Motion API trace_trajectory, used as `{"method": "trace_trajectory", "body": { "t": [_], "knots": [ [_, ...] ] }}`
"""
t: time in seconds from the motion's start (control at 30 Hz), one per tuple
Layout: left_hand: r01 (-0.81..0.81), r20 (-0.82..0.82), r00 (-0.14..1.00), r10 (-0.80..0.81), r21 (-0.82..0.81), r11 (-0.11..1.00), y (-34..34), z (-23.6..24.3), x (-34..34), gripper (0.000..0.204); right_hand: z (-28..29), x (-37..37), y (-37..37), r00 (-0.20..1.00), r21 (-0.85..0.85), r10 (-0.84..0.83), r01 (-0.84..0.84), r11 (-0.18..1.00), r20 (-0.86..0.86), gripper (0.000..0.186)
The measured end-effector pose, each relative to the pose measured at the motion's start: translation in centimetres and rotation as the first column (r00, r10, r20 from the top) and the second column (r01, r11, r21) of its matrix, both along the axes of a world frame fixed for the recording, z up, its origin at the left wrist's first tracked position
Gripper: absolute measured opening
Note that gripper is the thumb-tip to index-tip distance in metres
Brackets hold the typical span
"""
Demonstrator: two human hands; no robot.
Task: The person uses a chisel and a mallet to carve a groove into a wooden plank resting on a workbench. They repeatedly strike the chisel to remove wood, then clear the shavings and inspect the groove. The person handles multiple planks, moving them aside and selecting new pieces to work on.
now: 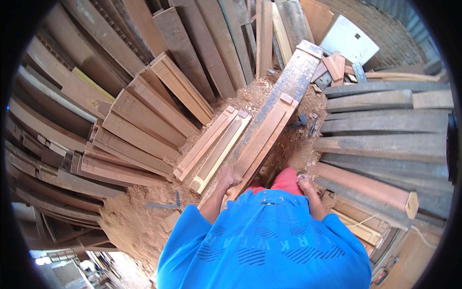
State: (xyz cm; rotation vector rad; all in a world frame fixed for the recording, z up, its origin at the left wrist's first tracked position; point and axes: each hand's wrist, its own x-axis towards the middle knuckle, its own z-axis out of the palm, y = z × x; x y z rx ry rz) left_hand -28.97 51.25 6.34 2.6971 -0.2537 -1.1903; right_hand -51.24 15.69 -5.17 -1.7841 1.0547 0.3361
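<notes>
A reddish-brown wooden board (264, 137) with a long groove and a small block at its far end lies lengthwise on a worn, paint-spotted bench plank (301, 67). At the board's near left edge, my left hand (230, 178) has its fingers closed against the wood. My right hand (304, 182) is curled beside my red-clad leg, apart from the board; whatever its fingers hold is too small to make out. Just left of the board, two slimmer wooden pieces (207, 142) (222, 150) lie side by side, one with a pale edge.
Wooden boards (139, 118) lean in rows to the left, and grey planks (385, 120) are stacked at right. Sawdust (130, 212) covers the floor, with an L-shaped metal square (166, 204) on it. Dark tools (298, 122) lie right of the board. Offcuts (334, 67) sit beyond.
</notes>
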Motion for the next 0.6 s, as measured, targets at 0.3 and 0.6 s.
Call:
{"method": "trace_trajectory", "body": {
  "t": [0.3,0.6],
  "knots": [
    [-0.221,0.070,0.974,0.215,0.088,0.971,-0.8,0.4,-1.5,0.094,-8.8,10.1,-10.3,0.962,-0.097,0.227,-0.243,0.965,-0.150,0.024],
    [-0.638,0.384,0.702,0.600,-0.035,0.769,-7.3,-3.2,-7.0,0.098,2.1,36.9,-20.1,0.936,-0.515,0.308,-0.350,0.782,-0.169,0.051]
  ]
}}
